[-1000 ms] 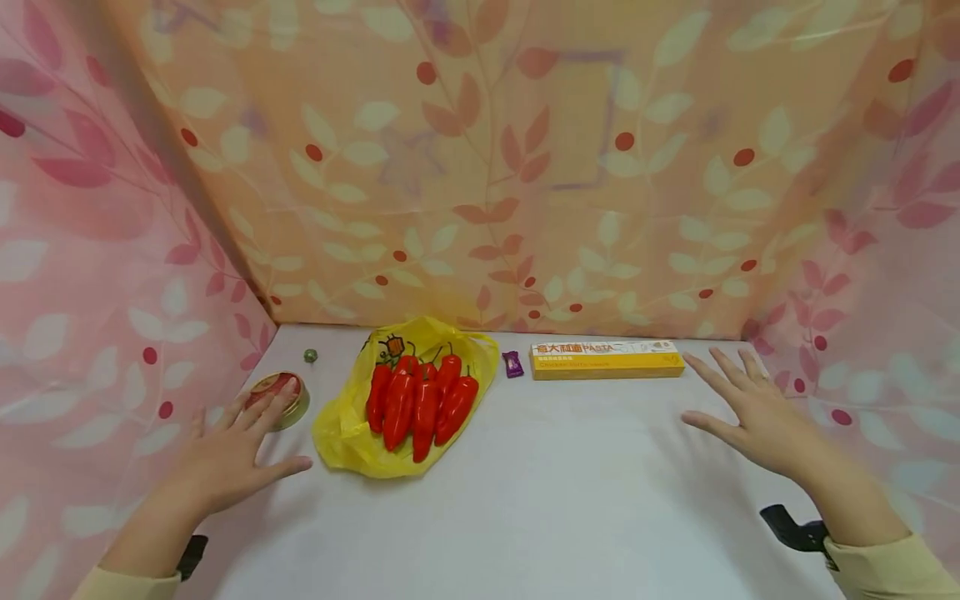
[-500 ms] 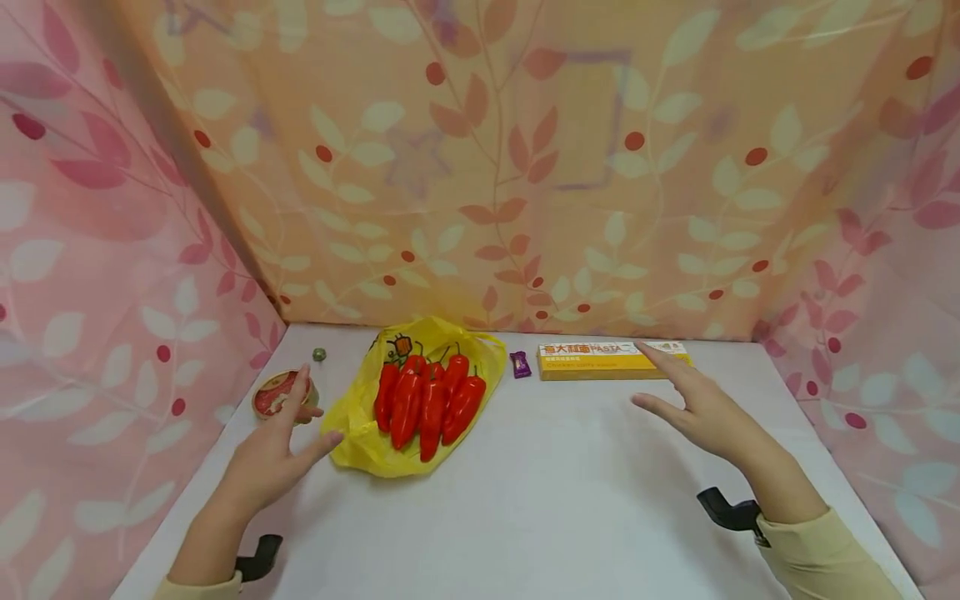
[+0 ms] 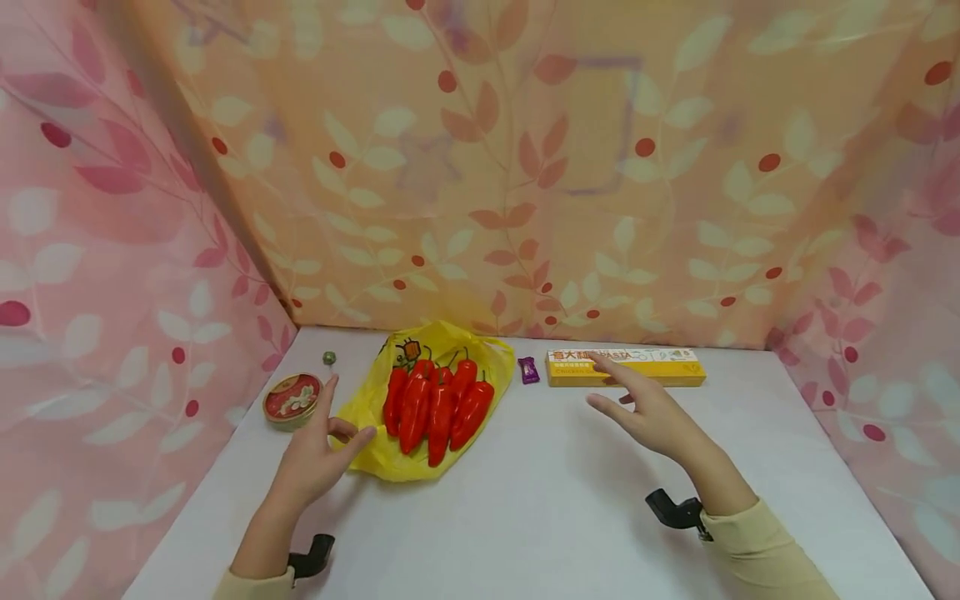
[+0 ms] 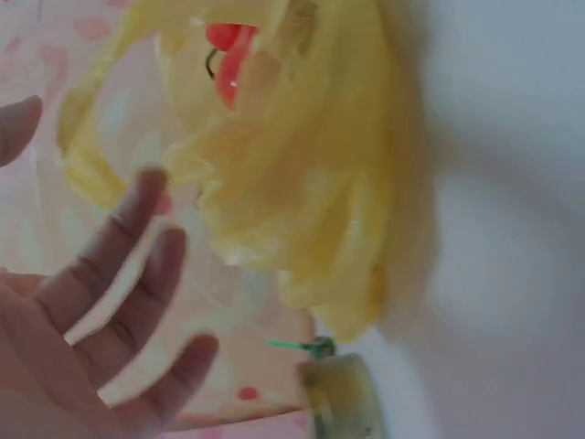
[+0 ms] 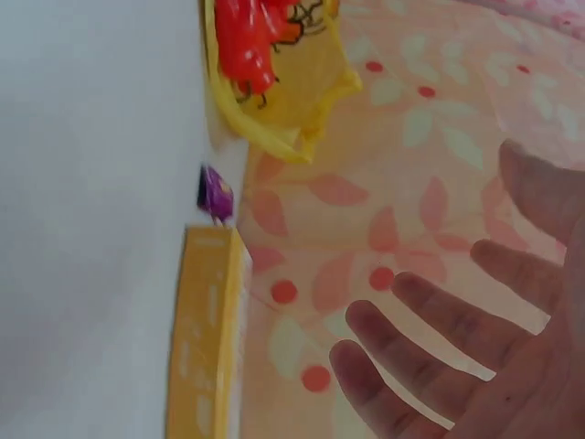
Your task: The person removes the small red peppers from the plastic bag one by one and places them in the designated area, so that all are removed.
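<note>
Several red peppers (image 3: 441,410) lie on a spread yellow plastic bag (image 3: 382,462) at the left of the table. My left hand (image 3: 311,454) hovers by the bag's left edge, fingers loosely extended and holding nothing; in the left wrist view the yellow bag (image 4: 302,201) is just beyond the fingertips (image 4: 164,247). My right hand (image 3: 656,417) is in the air in front of a yellow and white pasta box (image 3: 630,375), its fingers spread and holding nothing. The right wrist view shows the same box (image 5: 201,338) apart from the right hand (image 5: 494,357).
A round tin with a red lid (image 3: 292,398) stands left of the bag, beside my left hand. Behind it sits a small green ball-shaped item (image 3: 328,357), perhaps a lollipop. A purple wrapped candy (image 3: 528,370) lies between bag and box. Patterned cloth walls (image 3: 480,208) enclose the white table (image 3: 510,525).
Both hands have moved inward: the left one rightwards from over the tin to the bag's edge, the right one leftwards along the box. The objects keep their places on the table.
</note>
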The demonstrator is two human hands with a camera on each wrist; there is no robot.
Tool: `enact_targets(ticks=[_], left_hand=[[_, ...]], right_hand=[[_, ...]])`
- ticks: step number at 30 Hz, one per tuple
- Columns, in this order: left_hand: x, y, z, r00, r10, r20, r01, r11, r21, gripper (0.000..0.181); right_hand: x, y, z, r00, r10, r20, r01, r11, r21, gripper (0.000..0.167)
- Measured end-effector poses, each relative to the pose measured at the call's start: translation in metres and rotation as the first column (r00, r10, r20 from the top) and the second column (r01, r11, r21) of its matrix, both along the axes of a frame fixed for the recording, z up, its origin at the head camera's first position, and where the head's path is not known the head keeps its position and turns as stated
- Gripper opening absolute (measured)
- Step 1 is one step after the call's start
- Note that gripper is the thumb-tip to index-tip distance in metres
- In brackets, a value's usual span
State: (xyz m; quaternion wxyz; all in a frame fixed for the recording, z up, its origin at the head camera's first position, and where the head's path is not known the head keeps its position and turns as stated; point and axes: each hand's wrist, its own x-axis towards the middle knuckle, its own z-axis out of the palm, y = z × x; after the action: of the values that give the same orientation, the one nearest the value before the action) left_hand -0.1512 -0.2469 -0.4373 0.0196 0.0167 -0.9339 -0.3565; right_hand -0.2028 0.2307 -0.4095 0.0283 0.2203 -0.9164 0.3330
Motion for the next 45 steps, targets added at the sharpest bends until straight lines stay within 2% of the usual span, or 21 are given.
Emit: enact_targets(ticks=[4, 8, 14, 18, 21, 26, 28, 31, 39, 45], left_hand=[[-0.002, 0.005, -0.01, 1.0, 0.009, -0.01, -0.007, 0.991, 0.133, 0.097], [-0.003, 0.01, -0.018, 1.0, 0.008, -0.018, -0.004, 0.981, 0.195, 0.091], [0.0, 0.012, -0.025, 1.0, 0.015, -0.015, -0.011, 0.968, 0.249, 0.078], [0.002, 0.013, -0.027, 0.998, 0.02, -0.067, 0.001, 0.956, 0.292, 0.055], [0.003, 0.014, -0.029, 0.995, 0.011, -0.103, 0.02, 0.956, 0.293, 0.04], [0.004, 0.014, -0.032, 0.994, 0.013, -0.11, 0.02, 0.956, 0.293, 0.034], [0.004, 0.014, -0.032, 0.994, 0.017, -0.104, 0.014, 0.957, 0.29, 0.034], [0.004, 0.014, -0.032, 0.995, 0.02, -0.098, 0.01, 0.956, 0.294, 0.036], [0.004, 0.011, -0.029, 0.996, 0.02, -0.086, 0.01, 0.944, 0.329, 0.036], [0.004, 0.011, -0.031, 0.997, -0.041, -0.066, 0.06, 0.944, 0.323, 0.041]], right_hand=[[-0.006, -0.014, -0.012, 0.999, 0.015, 0.041, -0.013, 0.999, -0.035, 0.069], [-0.012, -0.03, -0.021, 0.993, 0.03, 0.11, -0.018, 0.994, -0.108, 0.067], [-0.023, -0.061, -0.025, 0.973, 0.049, 0.227, -0.004, 0.981, -0.195, 0.066], [-0.032, -0.081, -0.033, 0.957, 0.076, 0.282, 0.002, 0.964, -0.266, 0.064], [-0.039, -0.095, -0.041, 0.946, 0.075, 0.315, 0.027, 0.951, -0.308, 0.064], [-0.051, -0.121, -0.058, 0.922, 0.081, 0.379, 0.062, 0.935, -0.35, 0.068], [-0.056, -0.13, -0.065, 0.919, 0.078, 0.387, 0.073, 0.93, -0.361, 0.069], [-0.06, -0.141, -0.071, 0.921, 0.048, 0.386, 0.101, 0.929, -0.356, 0.069], [-0.068, -0.169, -0.084, 0.938, -0.034, 0.344, 0.124, 0.962, -0.243, 0.071], [-0.068, -0.182, -0.092, 0.951, -0.09, 0.297, 0.139, 0.979, -0.15, 0.072]])
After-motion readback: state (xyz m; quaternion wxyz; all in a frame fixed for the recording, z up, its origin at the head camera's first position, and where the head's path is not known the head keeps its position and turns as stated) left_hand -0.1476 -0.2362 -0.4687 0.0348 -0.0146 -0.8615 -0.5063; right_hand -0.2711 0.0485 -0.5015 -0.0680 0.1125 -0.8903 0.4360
